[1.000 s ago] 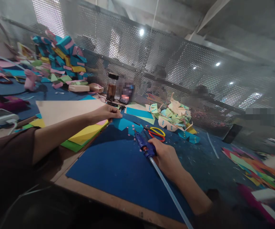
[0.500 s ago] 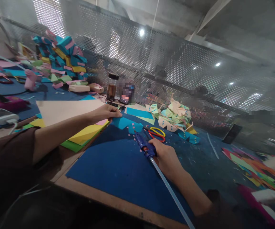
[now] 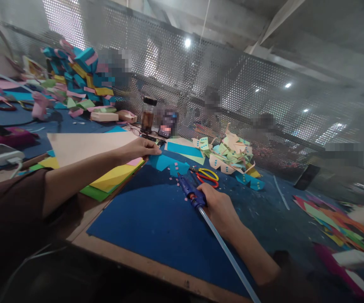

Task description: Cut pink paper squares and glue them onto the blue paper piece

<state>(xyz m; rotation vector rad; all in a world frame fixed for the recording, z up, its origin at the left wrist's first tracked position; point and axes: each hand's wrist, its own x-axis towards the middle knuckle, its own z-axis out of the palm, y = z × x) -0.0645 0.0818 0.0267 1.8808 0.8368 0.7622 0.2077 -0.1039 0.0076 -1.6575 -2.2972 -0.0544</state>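
Observation:
My right hand (image 3: 221, 210) is wrapped round a dark blue glue gun (image 3: 190, 191), with a long translucent glue stick (image 3: 226, 248) trailing from its rear. The nozzle points at a cut strip of blue paper (image 3: 161, 162) that carries small pink squares; whether it touches the paper I cannot tell. The strip's left end is pinched by the closed fingers of my left hand (image 3: 142, 149). Several loose pink squares (image 3: 178, 184) lie around the nozzle. Just right of the strip, scissors (image 3: 208, 176) with red and yellow handles rest on the blue table mat (image 3: 150, 223).
Paper sheets (image 3: 83, 147) lie under my left forearm. Behind the scissors is a heap of cut paper pieces (image 3: 232, 149). A lidded jar (image 3: 148, 115) and a phone (image 3: 168, 124) stand at the back. Blue folded-paper pieces (image 3: 81, 75) pile up at left, colored strips (image 3: 336, 223) at right.

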